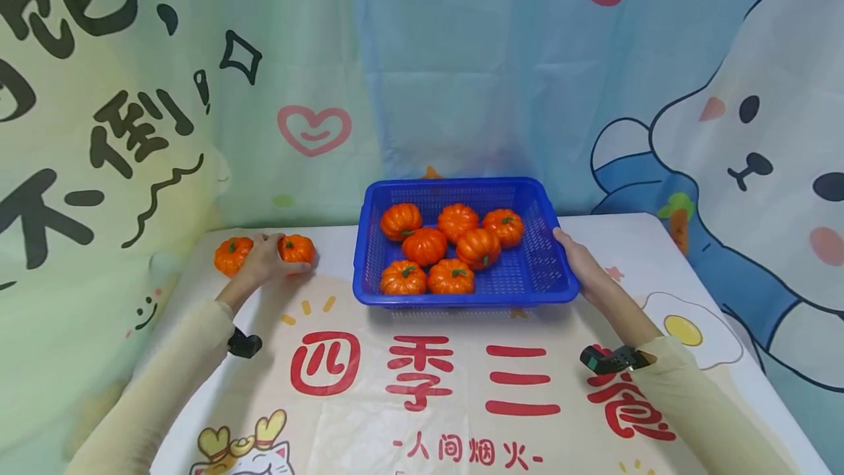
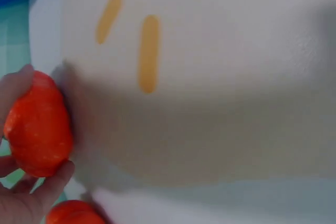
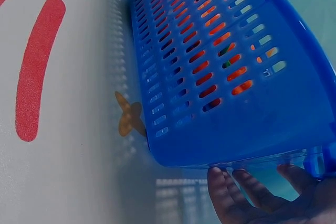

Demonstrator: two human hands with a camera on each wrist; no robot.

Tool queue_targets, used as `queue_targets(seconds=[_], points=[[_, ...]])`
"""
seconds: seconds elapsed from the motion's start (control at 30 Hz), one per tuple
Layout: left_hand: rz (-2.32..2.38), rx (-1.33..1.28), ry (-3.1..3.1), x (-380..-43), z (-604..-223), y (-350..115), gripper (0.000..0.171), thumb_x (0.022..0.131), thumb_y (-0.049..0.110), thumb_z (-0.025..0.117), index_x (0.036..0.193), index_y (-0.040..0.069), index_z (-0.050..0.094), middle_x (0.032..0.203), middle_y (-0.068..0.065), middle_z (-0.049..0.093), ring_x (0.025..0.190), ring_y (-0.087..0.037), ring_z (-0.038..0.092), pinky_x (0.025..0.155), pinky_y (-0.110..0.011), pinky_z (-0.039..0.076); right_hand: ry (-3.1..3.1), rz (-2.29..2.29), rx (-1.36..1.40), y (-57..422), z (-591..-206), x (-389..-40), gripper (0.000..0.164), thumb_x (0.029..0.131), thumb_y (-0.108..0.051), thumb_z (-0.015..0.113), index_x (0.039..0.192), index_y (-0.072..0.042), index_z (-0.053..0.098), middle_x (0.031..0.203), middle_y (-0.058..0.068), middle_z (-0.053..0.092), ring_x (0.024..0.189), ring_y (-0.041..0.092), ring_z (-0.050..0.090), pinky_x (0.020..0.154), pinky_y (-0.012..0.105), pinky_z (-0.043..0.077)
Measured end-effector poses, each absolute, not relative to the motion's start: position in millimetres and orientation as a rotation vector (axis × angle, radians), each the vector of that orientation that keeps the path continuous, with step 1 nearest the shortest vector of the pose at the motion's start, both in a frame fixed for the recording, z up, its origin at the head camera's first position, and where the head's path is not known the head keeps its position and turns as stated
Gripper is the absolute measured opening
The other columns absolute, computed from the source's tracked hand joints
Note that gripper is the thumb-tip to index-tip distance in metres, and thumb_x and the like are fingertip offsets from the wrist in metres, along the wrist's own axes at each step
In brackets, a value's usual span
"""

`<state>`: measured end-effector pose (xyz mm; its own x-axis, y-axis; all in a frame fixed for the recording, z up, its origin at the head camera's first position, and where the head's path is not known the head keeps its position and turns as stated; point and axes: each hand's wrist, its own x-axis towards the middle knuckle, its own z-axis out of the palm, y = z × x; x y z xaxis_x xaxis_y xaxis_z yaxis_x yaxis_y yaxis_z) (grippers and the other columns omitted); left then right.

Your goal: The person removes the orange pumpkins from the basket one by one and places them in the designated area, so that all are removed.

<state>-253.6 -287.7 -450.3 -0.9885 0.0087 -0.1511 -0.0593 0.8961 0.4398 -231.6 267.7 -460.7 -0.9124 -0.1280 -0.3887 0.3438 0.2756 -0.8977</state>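
In the head view my left hand (image 1: 269, 259) grips a small orange pumpkin (image 1: 298, 246) at the table's back left. The left wrist view has thumb and fingers on opposite sides of that pumpkin (image 2: 39, 127). A second pumpkin (image 1: 232, 256) sits just left of the hand, partly covered by it. My right hand (image 1: 583, 264) rests against the right side of a blue plastic basket (image 1: 521, 299). From the right wrist, its fingers (image 3: 257, 187) show extended, tips at the basket's end wall. Several orange pumpkins (image 1: 425, 246) lie in the basket, mostly toward its left and middle.
A printed cloth (image 1: 369, 416) with red characters covers the white table (image 1: 626, 229). Behind the table hangs a curtain (image 1: 461, 94) with cartoon figures, close to the basket's back edge. Each wrist wears a dark strapped device (image 1: 609, 360).
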Motion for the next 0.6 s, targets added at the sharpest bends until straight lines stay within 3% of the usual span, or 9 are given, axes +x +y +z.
queue_targets(seconds=[0.23,0.43,0.6], points=[[0.742,-0.084,2.957,-256.5,-461.7,-282.9,0.087,0.082,0.034,0.075,0.144,-0.006,0.029,0.137,-0.036,0.027,0.12,-0.052,0.038,0.102,-0.066,0.04,2.179,-1.683,0.202,270.7,-456.0,-234.3,0.088,0.095,-0.07,0.018,0.157,-0.009,0.008,0.152,0.025,0.03,0.13,0.029,0.039,0.109,0.04,0.033],[0.773,-0.143,2.995,-251.2,-469.2,-280.0,0.1,0.08,0.035,0.077,0.152,0.006,0.015,0.143,-0.034,0.024,0.126,-0.055,0.033,0.101,-0.07,0.038,2.161,-1.687,0.188,268.6,-457.0,-234.3,0.085,0.096,-0.068,0.017,0.157,-0.011,0.004,0.154,0.026,0.026,0.137,0.036,0.033,0.117,0.05,0.025],[0.857,-0.074,3.126,-234.7,-452.0,-271.3,0.106,0.077,0.039,0.079,0.155,0.012,0.012,0.146,-0.033,0.026,0.13,-0.054,0.03,0.1,-0.071,0.038,2.164,-1.673,0.195,267.1,-458.4,-230.9,0.083,0.097,-0.067,0.015,0.157,-0.011,0.003,0.155,0.026,0.025,0.139,0.039,0.03,0.119,0.055,0.021]])
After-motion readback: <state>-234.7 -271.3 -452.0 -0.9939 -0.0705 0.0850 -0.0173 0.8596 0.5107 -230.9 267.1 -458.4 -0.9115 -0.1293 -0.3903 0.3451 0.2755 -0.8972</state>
